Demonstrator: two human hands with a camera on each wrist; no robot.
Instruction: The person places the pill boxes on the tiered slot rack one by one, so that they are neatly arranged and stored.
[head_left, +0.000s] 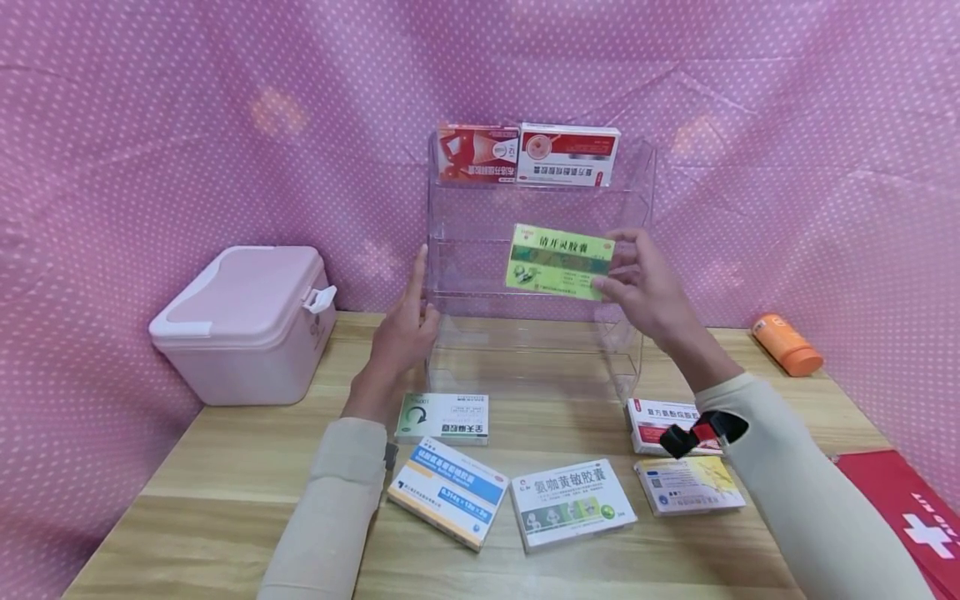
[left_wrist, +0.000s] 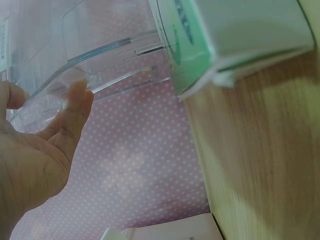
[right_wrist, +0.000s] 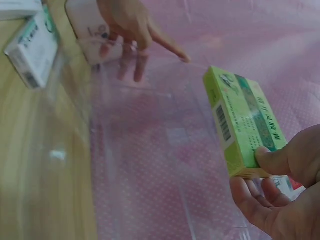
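Observation:
A clear tiered display stand (head_left: 536, 321) stands on the table. My left hand (head_left: 405, 329) holds its left side panel near the edge, with the index finger stretched upward. My right hand (head_left: 652, 287) pinches a green medicine box (head_left: 558, 262) by its right end, thumb on the printed face and fingers behind. That box is in front of the stand's middle tiers, slightly tilted. On the top tier, a red medicine box (head_left: 477, 154) sits beside a white and red medicine box (head_left: 567, 156). The right wrist view shows the green box (right_wrist: 245, 120) away from the panels.
Before the stand lie a green-and-white box (head_left: 442, 418), a blue-and-white box (head_left: 450, 492), a white capsule box (head_left: 572, 504), a red-and-white box (head_left: 652, 425) and a yellowish box (head_left: 690, 485). A pink case (head_left: 240, 333), orange bottle (head_left: 787, 344) and red first-aid pouch (head_left: 892, 500) flank them.

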